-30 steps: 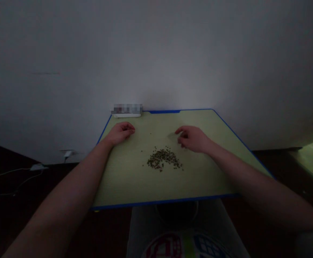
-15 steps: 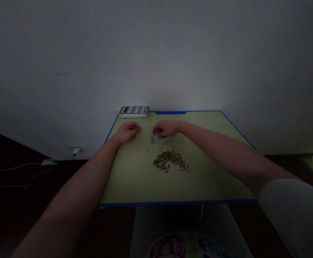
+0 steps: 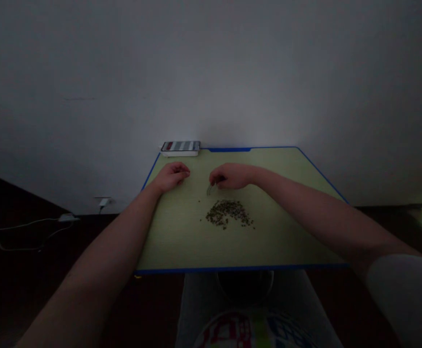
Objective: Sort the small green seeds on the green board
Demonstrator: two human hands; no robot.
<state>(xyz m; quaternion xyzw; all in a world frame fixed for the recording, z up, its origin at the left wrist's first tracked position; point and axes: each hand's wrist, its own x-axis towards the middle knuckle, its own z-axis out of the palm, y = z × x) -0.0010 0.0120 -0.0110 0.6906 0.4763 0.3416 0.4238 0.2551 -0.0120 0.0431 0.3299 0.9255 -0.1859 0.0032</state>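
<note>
My right hand reaches in from the right above the far middle of the table. Its fingers pinch a thin, see-through plastic piece that looks like a small bag or sheet. Just nearer to me lies a loose patch of small dark brown grains, like seeds or peppercorns, with a few stray ones at its left. My left hand rests on the table's left side, its fingers loosely curled in and the thumb near them. Nothing shows in it.
The pale yellow table has a blue rim and stands against a grey wall. A phone lies on a white box at the far left corner. A dark round container sits below the front edge. Cables lie left.
My right hand has swung left from the right side to the far middle. The plastic piece, spread out under it half a second ago, now hangs narrower from its fingertips. My left hand stays put.
</note>
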